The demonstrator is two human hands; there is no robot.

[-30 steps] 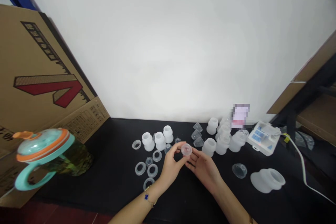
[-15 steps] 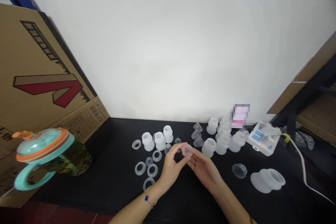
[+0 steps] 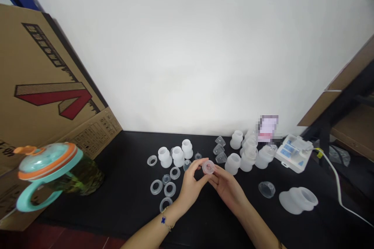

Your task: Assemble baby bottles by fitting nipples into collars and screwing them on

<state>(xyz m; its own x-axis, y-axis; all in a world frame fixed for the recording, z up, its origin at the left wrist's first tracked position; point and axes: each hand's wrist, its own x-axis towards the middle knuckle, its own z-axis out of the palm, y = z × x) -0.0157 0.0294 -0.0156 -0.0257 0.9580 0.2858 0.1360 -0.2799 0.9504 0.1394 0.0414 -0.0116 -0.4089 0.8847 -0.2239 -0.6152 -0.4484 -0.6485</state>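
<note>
A small clear round plastic cup is held above the black table, pinched between both my hands. My left hand grips its left side with thumb and fingertips. My right hand holds its right side from below with curled fingers. Several translucent rings lie just left of my left hand. White silicone parts stand behind it, and more white parts are grouped behind my right hand. Clear valve pieces sit beyond the cup.
A large cardboard box leans at the left. A teal-and-orange lidded jug stands in front of it. At the right lie a white device with a cable, a big white silicone piece and a clear dome.
Both hands and the clear cup have barely shifted; the fingers adjust slightly around the cup. Everything on the table stays put.
</note>
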